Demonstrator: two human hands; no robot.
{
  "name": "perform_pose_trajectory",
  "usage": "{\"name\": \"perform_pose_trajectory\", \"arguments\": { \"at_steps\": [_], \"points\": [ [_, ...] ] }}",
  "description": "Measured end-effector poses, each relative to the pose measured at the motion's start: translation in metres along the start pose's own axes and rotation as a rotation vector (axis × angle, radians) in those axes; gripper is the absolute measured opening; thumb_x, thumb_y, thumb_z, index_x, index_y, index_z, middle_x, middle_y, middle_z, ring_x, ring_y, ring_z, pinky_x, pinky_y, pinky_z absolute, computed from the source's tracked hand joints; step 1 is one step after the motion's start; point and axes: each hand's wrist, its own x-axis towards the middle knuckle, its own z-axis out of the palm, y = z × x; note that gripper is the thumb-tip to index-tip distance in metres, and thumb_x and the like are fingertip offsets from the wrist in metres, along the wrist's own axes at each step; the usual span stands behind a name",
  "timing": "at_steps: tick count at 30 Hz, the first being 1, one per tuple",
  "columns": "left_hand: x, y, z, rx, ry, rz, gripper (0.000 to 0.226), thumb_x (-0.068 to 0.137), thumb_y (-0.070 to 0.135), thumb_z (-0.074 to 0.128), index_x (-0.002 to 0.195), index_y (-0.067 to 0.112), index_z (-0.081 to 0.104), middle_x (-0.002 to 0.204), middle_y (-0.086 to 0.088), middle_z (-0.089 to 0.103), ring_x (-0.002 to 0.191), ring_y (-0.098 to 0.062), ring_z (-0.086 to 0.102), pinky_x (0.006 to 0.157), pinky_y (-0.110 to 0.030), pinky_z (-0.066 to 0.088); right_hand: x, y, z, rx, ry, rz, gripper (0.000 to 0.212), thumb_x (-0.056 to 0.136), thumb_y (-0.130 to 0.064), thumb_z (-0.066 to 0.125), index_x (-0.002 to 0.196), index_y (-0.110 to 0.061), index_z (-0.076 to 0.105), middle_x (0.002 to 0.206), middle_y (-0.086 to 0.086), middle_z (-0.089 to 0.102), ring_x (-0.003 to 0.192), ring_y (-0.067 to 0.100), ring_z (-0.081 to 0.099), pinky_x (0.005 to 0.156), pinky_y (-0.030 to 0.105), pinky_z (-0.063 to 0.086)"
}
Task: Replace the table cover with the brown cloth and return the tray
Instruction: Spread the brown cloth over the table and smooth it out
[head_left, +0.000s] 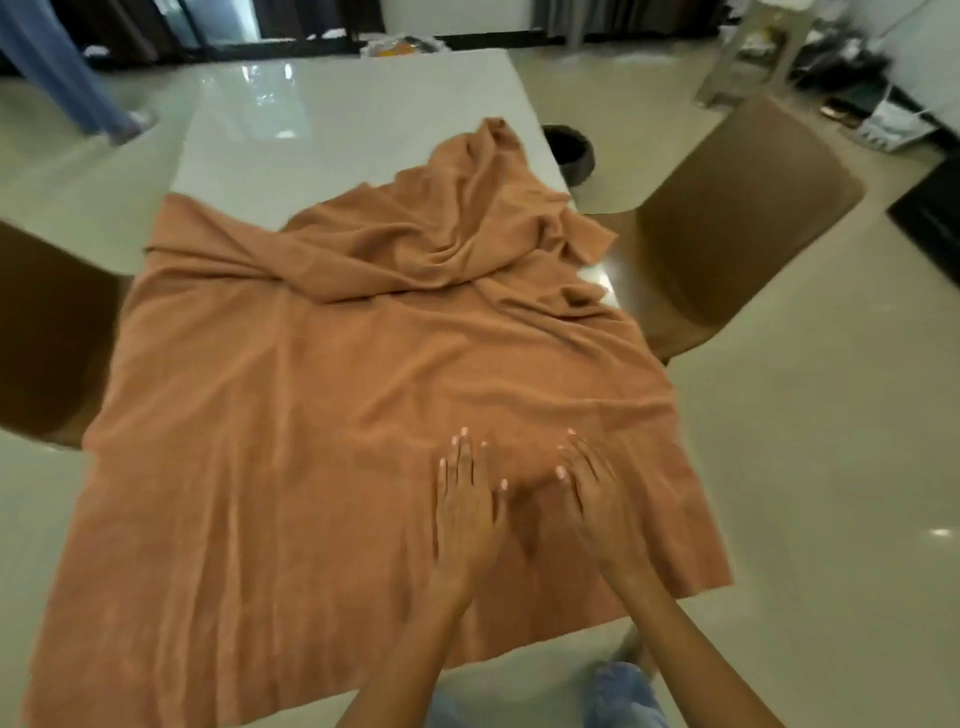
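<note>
The brown cloth (291, 415) lies spread over the near half of the white table (332, 119). Its far part is bunched into folds near the table's right edge, and its near edges hang over the sides. My left hand (465, 512) and my right hand (592, 499) lie flat side by side on the cloth near the front right, fingers straight and spread, pressing it down. No tray is in view.
Brown chairs stand on both sides, one at the right (737, 208) and one at the left (47, 338). A dark round bowl-like object (571, 150) sits on the floor beyond the table's right edge. Clutter lines the far right wall. A person's legs (78, 78) stand at the far left.
</note>
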Motion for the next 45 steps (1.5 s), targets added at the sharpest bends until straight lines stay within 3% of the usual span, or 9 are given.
{"name": "perform_pose_trajectory", "arguments": {
  "at_steps": [4,7,10,12,14,21,30,37,45],
  "points": [
    [0.028,0.081,0.038,-0.005,0.019,-0.088,0.058,0.096,0.039,0.028,0.140,0.003,0.041,0.151,-0.016,0.031,0.141,-0.029,0.027,0.115,-0.036,0.010,0.014,0.096,-0.027,0.135,0.053,0.102,0.033,0.097,-0.036,0.045,0.120,-0.019,0.061,0.124,0.002,0.061,0.112,0.013,0.057,0.097,0.031,0.044],
    [0.049,0.141,0.060,-0.005,0.071,-0.160,0.066,0.095,0.047,0.021,0.138,0.001,0.044,0.148,-0.019,0.034,0.139,-0.033,0.030,0.116,-0.041,0.015,0.032,0.162,-0.051,0.201,-0.005,0.033,0.036,0.096,-0.032,0.038,0.110,-0.015,0.066,0.113,0.001,0.066,0.102,0.013,0.059,0.086,0.024,0.047],
    [0.078,0.199,0.075,-0.016,0.086,-0.257,0.075,0.092,0.052,0.016,0.140,0.001,0.041,0.152,-0.015,0.028,0.143,-0.027,0.022,0.117,-0.033,0.005,0.059,0.211,-0.079,0.204,-0.039,-0.082,0.034,0.095,-0.029,0.039,0.104,-0.012,0.067,0.102,0.002,0.068,0.091,0.017,0.062,0.074,0.028,0.053],
    [0.100,0.229,0.082,-0.020,0.145,-0.283,0.072,0.090,0.048,0.019,0.139,0.001,0.043,0.149,-0.017,0.034,0.140,-0.030,0.028,0.115,-0.039,0.014,0.081,0.235,-0.087,0.205,-0.074,-0.143,0.036,0.095,-0.030,0.038,0.103,-0.010,0.068,0.101,0.003,0.069,0.090,0.018,0.064,0.072,0.029,0.054],
    [0.123,0.251,0.088,-0.004,0.207,-0.306,0.070,0.090,0.046,0.021,0.137,0.000,0.046,0.146,-0.019,0.039,0.138,-0.032,0.033,0.113,-0.045,0.022,0.107,0.254,-0.090,0.223,-0.090,-0.208,0.037,0.094,-0.030,0.037,0.103,-0.010,0.068,0.102,0.003,0.069,0.091,0.017,0.064,0.072,0.027,0.052],
    [0.218,0.306,0.101,-0.096,0.342,-0.375,0.074,0.090,0.051,0.015,0.140,0.003,0.042,0.151,-0.013,0.033,0.143,-0.024,0.023,0.115,-0.032,0.008,0.221,0.304,-0.113,0.291,-0.162,-0.420,0.027,0.095,-0.024,0.046,0.101,-0.011,0.069,0.107,0.002,0.068,0.097,0.016,0.062,0.078,0.029,0.053],
    [0.406,0.354,0.101,-0.159,0.466,-0.517,0.040,0.098,0.019,0.047,0.135,0.003,0.047,0.147,-0.016,0.038,0.140,-0.030,0.027,0.115,-0.043,0.018,0.430,0.372,-0.157,0.272,-0.236,-0.572,0.022,0.097,-0.025,0.047,0.104,-0.017,0.066,0.109,-0.003,0.067,0.100,0.010,0.061,0.078,0.024,0.053],
    [0.555,0.393,0.101,-0.110,0.589,-0.607,0.042,0.100,0.024,0.043,0.138,0.008,0.044,0.152,-0.013,0.031,0.143,-0.024,0.020,0.117,-0.039,0.014,0.595,0.424,-0.159,0.334,-0.268,-0.637,0.021,0.096,-0.024,0.051,0.106,-0.016,0.068,0.107,-0.003,0.068,0.099,0.008,0.061,0.083,0.024,0.052],
    [0.711,0.470,0.143,-0.077,0.726,-0.906,0.042,0.100,0.028,0.041,0.137,0.008,0.045,0.152,-0.011,0.030,0.144,-0.022,0.018,0.117,-0.037,0.010,0.774,0.500,-0.152,0.373,-0.471,-0.862,0.021,0.096,-0.026,0.050,0.102,-0.015,0.067,0.098,-0.002,0.068,0.087,0.011,0.061,0.074,0.022,0.049]
  ]
}}
